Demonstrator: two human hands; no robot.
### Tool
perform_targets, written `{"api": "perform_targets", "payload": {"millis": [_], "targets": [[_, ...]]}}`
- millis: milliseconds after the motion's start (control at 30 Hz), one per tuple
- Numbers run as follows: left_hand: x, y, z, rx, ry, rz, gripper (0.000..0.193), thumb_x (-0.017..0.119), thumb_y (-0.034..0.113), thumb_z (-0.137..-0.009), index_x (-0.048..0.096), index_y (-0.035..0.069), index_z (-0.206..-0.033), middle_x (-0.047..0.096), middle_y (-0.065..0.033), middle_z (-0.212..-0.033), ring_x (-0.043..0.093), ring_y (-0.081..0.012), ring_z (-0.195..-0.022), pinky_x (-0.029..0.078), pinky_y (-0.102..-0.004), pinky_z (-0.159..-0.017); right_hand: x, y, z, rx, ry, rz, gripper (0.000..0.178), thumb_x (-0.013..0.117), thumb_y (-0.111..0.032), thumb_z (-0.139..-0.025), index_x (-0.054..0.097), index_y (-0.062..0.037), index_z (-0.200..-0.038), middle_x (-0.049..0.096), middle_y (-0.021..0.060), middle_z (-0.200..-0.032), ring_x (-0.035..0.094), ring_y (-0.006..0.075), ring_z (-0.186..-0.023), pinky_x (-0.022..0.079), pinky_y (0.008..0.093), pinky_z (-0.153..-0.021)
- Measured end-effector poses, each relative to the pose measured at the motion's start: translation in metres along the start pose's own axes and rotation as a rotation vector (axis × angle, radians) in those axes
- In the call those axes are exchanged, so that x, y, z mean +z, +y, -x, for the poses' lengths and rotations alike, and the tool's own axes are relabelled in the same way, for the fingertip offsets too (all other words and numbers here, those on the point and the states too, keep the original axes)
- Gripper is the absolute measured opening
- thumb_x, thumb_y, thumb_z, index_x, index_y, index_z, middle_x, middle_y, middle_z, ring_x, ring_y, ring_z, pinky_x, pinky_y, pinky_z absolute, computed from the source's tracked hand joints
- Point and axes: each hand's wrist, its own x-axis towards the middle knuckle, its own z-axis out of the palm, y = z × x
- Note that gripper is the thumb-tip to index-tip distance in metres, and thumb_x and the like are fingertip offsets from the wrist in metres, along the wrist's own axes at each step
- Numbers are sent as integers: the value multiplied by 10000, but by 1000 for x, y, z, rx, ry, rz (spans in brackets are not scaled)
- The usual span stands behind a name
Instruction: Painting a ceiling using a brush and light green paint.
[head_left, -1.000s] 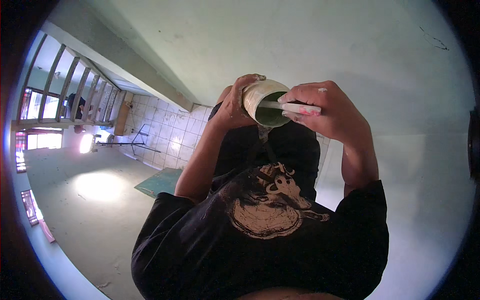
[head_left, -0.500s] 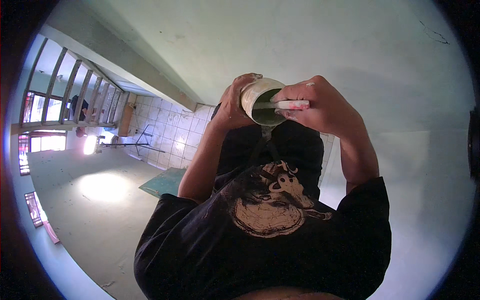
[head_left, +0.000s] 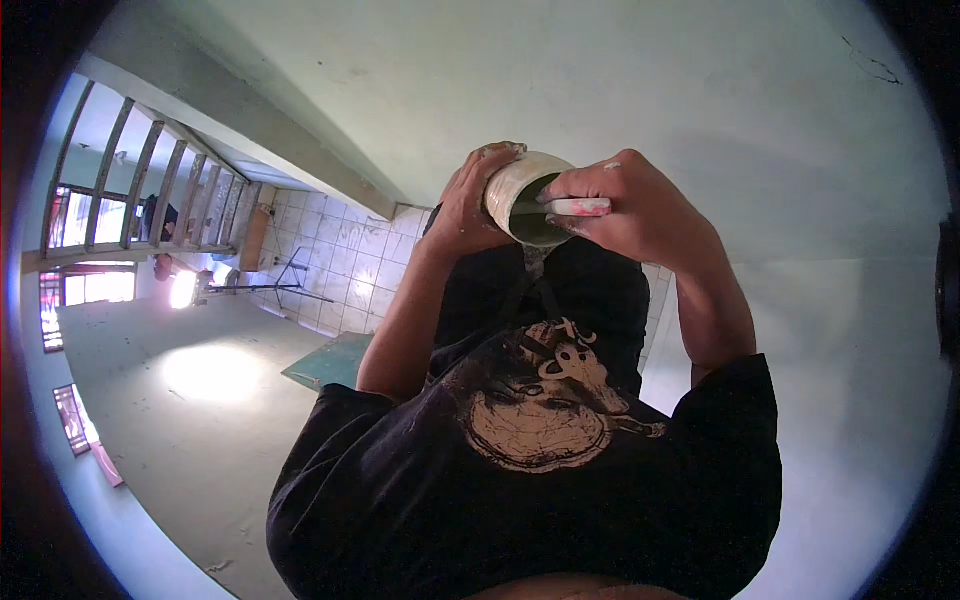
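My left hand (head_left: pixel 466 208) is wrapped round the outside of a cream-coloured round tub (head_left: pixel 508 192), which tilts so that its mouth faces right. White smears mark the tub and my fingers. My right hand (head_left: pixel 640 215) is closed on a tool with a white, red-marked handle (head_left: pixel 583 207). The tool points into the mouth of the tub, and its working end is hidden there, so I cannot tell its kind. Some of my right fingers reach inside the rim. What the tub contains is too dark to make out.
A pale wall (head_left: pixel 560 80) with a crack at the upper right lies ahead. A wooden ladder-like frame (head_left: pixel 140 170) is at the upper left, with a person (head_left: pixel 158 215) behind it. A bright lamp (head_left: pixel 184 289), a stand (head_left: pixel 290 282) and a green board (head_left: pixel 330 362) are at left, beside tiled flooring (head_left: pixel 350 240).
The tool has slid slightly further left into the tub, my right hand moving with it. The tub's mouth has turned a little more to the right. Both hands keep their grips.
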Motion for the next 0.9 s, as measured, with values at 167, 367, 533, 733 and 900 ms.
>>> {"api": "perform_targets", "payload": {"millis": [167, 367, 533, 733, 900], "targets": [[0, 4, 12, -50, -12, 22, 882, 864, 260, -490, 442, 95, -1247, 521, -138, -1223, 493, -339, -1153, 392, -435, -953, -8, -13, 8, 102, -41, -46, 213, 731, 5, -688, 677, -36, -890, 681, 124, -765, 670, 255, -671, 515, 283, -613], [7, 10, 13, -60, -22, -81, 881, 857, 244, -494, 438, 82, -1252, 495, -142, -1236, 480, -333, -1160, 387, -437, -964, -25, -14, 29, 52, 87, -113, 202, 719, 9, -722, 677, -22, -917, 694, 101, -769, 681, 169, -708, 527, 252, -655], [14, 12, 10, -99, -35, 15, 874, 843, 202, -501, 429, 64, -1258, 486, -152, -1229, 480, -331, -1157, 389, -423, -973, -29, 4, 53, 228, 273, -224, 172, 743, -59, -739, 680, -56, -899, 692, 69, -792, 651, 118, -700, 510, 255, -624], [16, 25, 0, -106, -90, 62, 866, 834, 152, -503, 425, 54, -1259, 493, -148, -1210, 500, -319, -1139, 402, -392, -972, -32, 31, 79, 256, 447, -442, 212, 755, -61, -725, 657, 15, -897, 686, 91, -806, 652, 146, -724, 525, 270, -648], [16, 28, -8, -135, -123, 65, 878, 841, 153, -500, 419, 50, -1264, 505, -141, -1206, 513, -303, -1135, 406, -382, -973, -32, 49, 90, 285, 574, -551, 221, 710, -14, -738, 597, 60, -913, 636, 152, -839, 647, 249, -759, 579, 375, -656]]}}
